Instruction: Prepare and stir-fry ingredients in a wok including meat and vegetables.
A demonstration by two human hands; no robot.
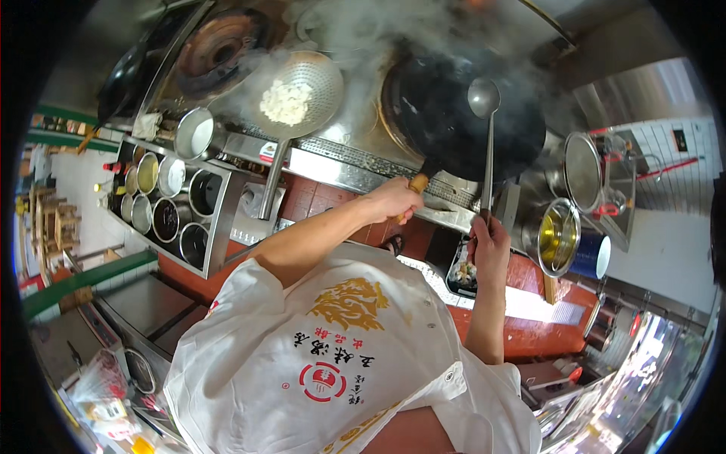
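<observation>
My left hand (397, 200) is closed around the wooden handle (418, 184) of a large black wok (442, 119). Steam or smoke rises over the wok and blurs its far side. In my right hand (489, 238) is the dark grip of a long metal cooking ladle (490, 153). The ladle's round bowl (484, 97) hangs over the wok; whether it touches the surface I cannot tell. Left of the wok, a perforated metal strainer (326, 93) with a long handle rests on the stove, holding a heap of pale chopped food (285, 103).
A seasoning rack (218, 227) with several metal pots stands at the left, near a metal pot (194, 134) and an unused burner (222, 52). On the right are a bowl of yellow oil (558, 237), a round sieve (583, 172) and a blue container (591, 255). Below is a waste-filled black bin (462, 275).
</observation>
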